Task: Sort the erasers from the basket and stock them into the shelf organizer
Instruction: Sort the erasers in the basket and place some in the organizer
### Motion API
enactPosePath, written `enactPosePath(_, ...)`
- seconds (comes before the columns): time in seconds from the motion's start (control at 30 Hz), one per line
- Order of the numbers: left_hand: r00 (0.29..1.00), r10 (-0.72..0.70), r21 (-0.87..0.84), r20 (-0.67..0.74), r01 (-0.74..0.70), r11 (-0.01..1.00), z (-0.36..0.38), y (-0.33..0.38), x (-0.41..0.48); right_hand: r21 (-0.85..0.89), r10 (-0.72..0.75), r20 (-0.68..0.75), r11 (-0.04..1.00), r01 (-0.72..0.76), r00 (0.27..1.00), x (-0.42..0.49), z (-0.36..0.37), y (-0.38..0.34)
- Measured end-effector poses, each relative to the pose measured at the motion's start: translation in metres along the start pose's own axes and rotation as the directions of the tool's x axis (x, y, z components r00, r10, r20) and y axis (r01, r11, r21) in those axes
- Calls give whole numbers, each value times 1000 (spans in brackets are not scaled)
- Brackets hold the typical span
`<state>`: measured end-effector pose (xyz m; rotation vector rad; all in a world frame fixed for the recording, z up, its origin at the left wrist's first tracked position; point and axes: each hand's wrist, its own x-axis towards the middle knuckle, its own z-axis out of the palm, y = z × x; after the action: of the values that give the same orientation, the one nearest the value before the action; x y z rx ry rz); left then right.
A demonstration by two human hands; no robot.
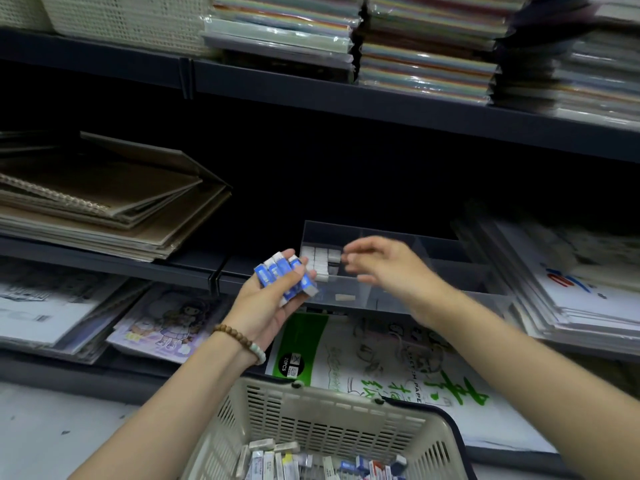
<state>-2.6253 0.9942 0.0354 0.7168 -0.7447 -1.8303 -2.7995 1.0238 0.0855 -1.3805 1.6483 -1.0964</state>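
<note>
Fingers (304,262) of left hand (263,306): curled up round a bundle of blue-sleeved erasers (289,277), palm upward, held just in front of the shelf organizer (446,252). Right hand (391,268): over the organizer, fingertips (353,254) near its rear left compartment, smeared by blur; whether they are apart or pinching anything cannot be told. Shelf organizer: clear plastic, divided, standing on the dark shelf (104,268). Contents: white erasers (317,263) packed in rows in the rear left compartment; one pale eraser (345,297) lying alone in the front compartment. Basket (311,398): beige, slotted walls, at the bottom edge of view between the forearms, holding loose mixed erasers (311,462). Left wrist: bead bracelet (239,341). Shelf below the organizer: green-and-white sketch paper pack (346,358). Shelf to the left: stacked brown sketchbooks (86,202).
</note>
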Motion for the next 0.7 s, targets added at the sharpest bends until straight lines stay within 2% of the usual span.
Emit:
enactPosePath(0.13,978,-180,132,103,165,977,8,-19,-21,107,-32,213,994,9,977,-45,6,23)
enactPosePath(0.23,955,-269,206,127,240,949,12,-31,-31,122,-43,255,992,12,966,-61,3,35)
enactPosePath(0.37,937,-321,223,137,287,932,13,-39,-34,234,-51,214,972,-1,976,-70,3,49)
enactPosePath(0.53,927,-342,160,155,318,934,14,-40,-34,384,-40,85,923,5,996,-67,-3,55)
enactPosePath(0.7,908,-409,307,93,365,879,12,-41,-34,355,-49,57,935,26,997,-67,-6,53)
